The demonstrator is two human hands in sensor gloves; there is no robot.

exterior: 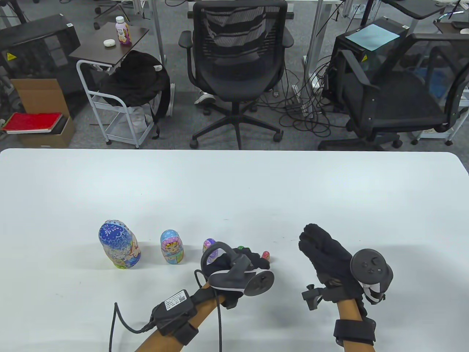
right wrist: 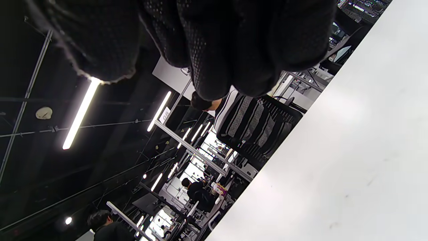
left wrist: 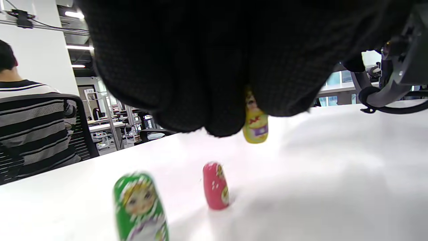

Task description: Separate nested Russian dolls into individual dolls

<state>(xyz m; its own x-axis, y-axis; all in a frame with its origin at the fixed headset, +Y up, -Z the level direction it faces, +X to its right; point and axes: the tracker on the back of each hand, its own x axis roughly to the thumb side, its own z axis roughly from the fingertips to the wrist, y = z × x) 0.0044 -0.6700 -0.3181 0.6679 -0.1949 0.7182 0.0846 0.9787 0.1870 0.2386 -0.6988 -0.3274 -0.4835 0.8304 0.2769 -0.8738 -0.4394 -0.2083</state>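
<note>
Several painted dolls stand in a row on the white table (exterior: 234, 183): a big blue doll (exterior: 119, 245), a light-blue doll (exterior: 172, 248), a purple doll (exterior: 209, 248) half hidden by my left tracker, a green doll (exterior: 240, 248) and a small red doll (exterior: 266, 255). My left hand (exterior: 261, 261) reaches between the green and red dolls. In the left wrist view its fingers (left wrist: 217, 110) cover the head of a tiny yellow doll (left wrist: 255, 129) and hold it at the table surface, behind the red doll (left wrist: 215, 185) and green doll (left wrist: 140, 207). My right hand (exterior: 313, 240) rests empty to the right, fingers extended.
The table's far edge faces office chairs (exterior: 238, 62), cables and a cart. The right wrist view shows only bare table (right wrist: 334, 167) under my right fingers (right wrist: 217, 67).
</note>
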